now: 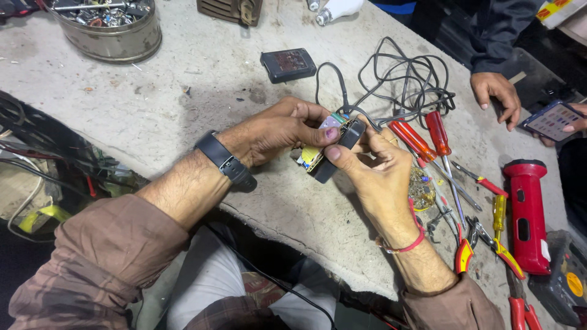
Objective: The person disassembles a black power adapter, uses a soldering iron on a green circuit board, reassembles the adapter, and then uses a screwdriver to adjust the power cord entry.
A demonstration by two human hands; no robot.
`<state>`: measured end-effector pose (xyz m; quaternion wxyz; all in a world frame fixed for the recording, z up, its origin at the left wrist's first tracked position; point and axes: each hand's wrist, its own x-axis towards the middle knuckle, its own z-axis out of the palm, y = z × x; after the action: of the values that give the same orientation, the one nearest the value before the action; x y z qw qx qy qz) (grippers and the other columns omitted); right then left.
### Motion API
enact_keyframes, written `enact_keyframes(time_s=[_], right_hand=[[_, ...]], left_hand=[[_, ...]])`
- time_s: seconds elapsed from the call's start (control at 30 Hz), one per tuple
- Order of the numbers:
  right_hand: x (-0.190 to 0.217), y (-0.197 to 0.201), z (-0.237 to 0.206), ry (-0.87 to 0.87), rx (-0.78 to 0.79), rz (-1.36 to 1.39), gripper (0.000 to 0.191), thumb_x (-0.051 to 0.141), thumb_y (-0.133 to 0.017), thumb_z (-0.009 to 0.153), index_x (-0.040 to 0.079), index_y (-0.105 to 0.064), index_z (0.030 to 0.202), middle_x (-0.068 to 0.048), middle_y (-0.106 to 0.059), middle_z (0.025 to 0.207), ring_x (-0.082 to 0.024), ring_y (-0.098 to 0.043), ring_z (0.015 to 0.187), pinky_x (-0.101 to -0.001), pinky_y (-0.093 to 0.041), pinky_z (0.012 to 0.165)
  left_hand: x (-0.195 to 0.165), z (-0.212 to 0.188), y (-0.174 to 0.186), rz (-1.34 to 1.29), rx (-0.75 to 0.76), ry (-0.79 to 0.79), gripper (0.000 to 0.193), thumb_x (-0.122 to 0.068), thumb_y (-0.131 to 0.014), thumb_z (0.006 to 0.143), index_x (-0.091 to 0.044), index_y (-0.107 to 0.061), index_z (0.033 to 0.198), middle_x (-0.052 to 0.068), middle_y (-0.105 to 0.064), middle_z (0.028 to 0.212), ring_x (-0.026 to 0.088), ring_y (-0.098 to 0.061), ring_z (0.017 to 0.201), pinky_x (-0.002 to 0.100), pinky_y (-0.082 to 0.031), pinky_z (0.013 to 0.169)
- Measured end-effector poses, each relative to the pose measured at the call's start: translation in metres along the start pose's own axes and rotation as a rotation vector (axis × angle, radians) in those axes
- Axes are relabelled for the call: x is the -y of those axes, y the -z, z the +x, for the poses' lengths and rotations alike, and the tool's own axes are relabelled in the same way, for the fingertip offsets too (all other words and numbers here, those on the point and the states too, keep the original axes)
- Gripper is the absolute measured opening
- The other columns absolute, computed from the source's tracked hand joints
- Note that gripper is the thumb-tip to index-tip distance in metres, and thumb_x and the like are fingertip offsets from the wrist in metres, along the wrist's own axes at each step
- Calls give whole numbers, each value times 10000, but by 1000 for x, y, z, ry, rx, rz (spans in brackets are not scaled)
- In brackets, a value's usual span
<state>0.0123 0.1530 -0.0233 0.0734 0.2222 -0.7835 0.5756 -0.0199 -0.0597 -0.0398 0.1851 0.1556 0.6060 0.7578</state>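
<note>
Both hands, the left hand [278, 131] and right hand [370, 165], have their grip clamped on a small circuit board [318, 156] with black casing [342, 146], above the counter [183, 91] near its front edge.

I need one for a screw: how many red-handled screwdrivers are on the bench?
2, side by side just right of the right hand: one screwdriver angled beside the fingers, the other next to it by the grey cable. More may be hidden among the tools.

A repair workshop, plainly: rough, stained concrete bench [183, 104], red-handled screwdrivers [422, 137] and pliers [489, 244] spread at right, tangled grey cable [403, 79] at upper centre, metal tin of scrap parts [110, 27] upper left, red torch [527, 214] far right.
</note>
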Motion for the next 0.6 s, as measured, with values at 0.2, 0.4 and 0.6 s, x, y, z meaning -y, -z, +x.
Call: enact_keyframes(time_s=[0.2, 0.4, 0.6], right_hand=[[4, 0, -1, -103, 10, 202, 607, 234, -803, 924, -95, -599, 1392, 20, -669, 1011, -22, -590, 873, -176, -517, 810], [3, -2, -2, -73, -7, 202, 667, 247, -802, 931, -101, -540, 1437, 16, -686, 1041, -26, -601, 910, -177, -518, 844], [3, -2, -2, -23, -39, 213, 621, 225, -847, 911, -79, -551, 1364, 18, -651, 1058, -29, -573, 923, -184, -504, 851]], left_hand=[[-1, -4, 1, -23, 59, -39, 680, -489, -812, 741, -47, -714, 1248, 63, -778, 1114, 174, -669, 1155, 350, -470, 1040], [2, -3, -1, -55, 79, -62, 694, -498, -823, 751, -22, -713, 1245, 78, -762, 1101, 173, -669, 1135, 345, -512, 1000], [2, -2, -4, -82, 49, -70, 725, -451, -847, 697, -29, -688, 1264, 64, -757, 1099, 165, -687, 1111, 337, -559, 975]])
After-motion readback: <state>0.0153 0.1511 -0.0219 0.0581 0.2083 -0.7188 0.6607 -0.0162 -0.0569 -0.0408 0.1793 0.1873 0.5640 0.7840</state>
